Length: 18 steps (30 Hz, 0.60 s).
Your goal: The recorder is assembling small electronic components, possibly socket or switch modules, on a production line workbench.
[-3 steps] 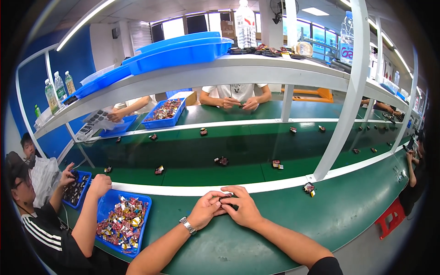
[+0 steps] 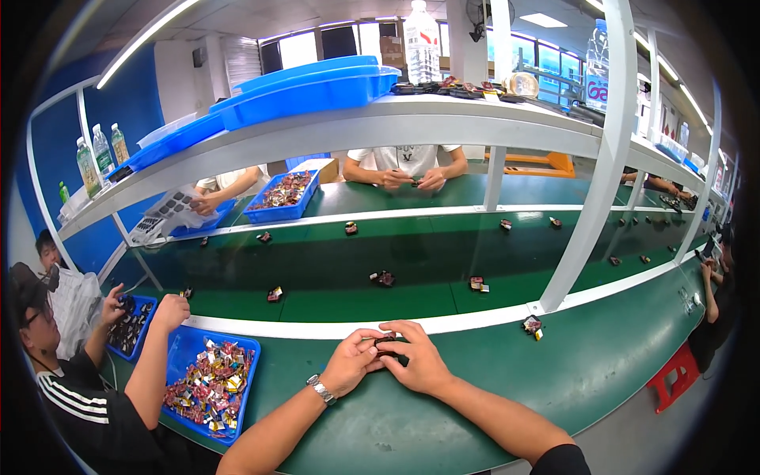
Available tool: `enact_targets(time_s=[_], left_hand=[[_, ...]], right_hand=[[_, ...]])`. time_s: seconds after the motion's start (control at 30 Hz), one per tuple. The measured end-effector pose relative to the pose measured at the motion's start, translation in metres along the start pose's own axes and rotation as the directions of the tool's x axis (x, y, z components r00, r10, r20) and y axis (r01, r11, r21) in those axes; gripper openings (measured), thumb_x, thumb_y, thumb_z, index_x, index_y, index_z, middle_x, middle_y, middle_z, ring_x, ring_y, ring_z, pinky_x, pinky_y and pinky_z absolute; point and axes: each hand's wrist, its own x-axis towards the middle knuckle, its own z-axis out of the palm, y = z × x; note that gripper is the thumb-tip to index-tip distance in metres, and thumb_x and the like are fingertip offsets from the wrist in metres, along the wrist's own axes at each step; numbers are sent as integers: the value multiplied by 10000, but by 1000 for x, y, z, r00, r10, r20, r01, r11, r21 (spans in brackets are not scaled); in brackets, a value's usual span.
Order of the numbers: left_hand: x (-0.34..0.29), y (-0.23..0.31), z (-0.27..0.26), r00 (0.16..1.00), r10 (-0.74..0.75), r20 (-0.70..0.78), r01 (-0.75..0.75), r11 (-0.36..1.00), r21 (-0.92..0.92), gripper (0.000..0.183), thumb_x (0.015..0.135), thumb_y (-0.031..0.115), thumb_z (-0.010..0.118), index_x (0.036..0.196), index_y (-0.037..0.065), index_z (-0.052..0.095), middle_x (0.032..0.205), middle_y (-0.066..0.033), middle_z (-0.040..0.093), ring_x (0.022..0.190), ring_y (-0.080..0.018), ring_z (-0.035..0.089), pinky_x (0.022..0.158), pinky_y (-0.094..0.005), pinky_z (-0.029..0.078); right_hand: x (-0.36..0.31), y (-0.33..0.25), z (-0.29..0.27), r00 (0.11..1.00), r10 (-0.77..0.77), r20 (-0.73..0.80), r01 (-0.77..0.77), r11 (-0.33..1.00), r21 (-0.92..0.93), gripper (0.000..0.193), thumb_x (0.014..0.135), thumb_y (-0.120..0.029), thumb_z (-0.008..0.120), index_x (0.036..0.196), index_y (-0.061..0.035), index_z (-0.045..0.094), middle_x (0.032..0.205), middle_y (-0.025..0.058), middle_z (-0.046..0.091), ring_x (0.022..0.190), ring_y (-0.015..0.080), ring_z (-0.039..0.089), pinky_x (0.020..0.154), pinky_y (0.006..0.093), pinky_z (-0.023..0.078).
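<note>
Between my two hands, above the green tabletop, is a small dark electronic part with some red on it. My left hand, with a metal watch on its wrist, pinches it from the left. My right hand has its thumb and fingers closed around it from the right. Fingers cover most of the part, so its exact kind does not show. A similar small part with red, white and yellow pieces lies on the table to the right of my hands.
To my left stands a blue tray heaped with small red, white and yellow parts. A co-worker's hand hovers by its far edge. A white upright post rises ahead right. Beyond the white rail, scattered parts lie on a green belt.
The co-worker's hand by the blue tray has shifted slightly left and up. My hands keep the same hold on the small part.
</note>
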Motion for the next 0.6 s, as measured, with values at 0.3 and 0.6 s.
enact_targets(time_s=[0.3,0.6], left_hand=[[-1,3,3,999,-11,38,14,998,-59,242,1000,108,533,1237,83,490,1390,-146,508,1247,-253,548,1052,-464,484],[0,0,5,999,32,-13,-33,998,-51,248,1004,105,530,1244,77,472,1371,-138,522,1205,-225,571,1027,-433,503]], right_hand=[[-3,5,-1,998,8,-55,-9,1000,-10,163,761,-50,736,918,-95,731,1253,50,611,1188,289,533,963,389,483],[-1,2,-2,1000,-2,-13,2,1000,8,227,780,-54,731,1004,-82,711,1266,94,604,1206,305,522,1006,398,449]])
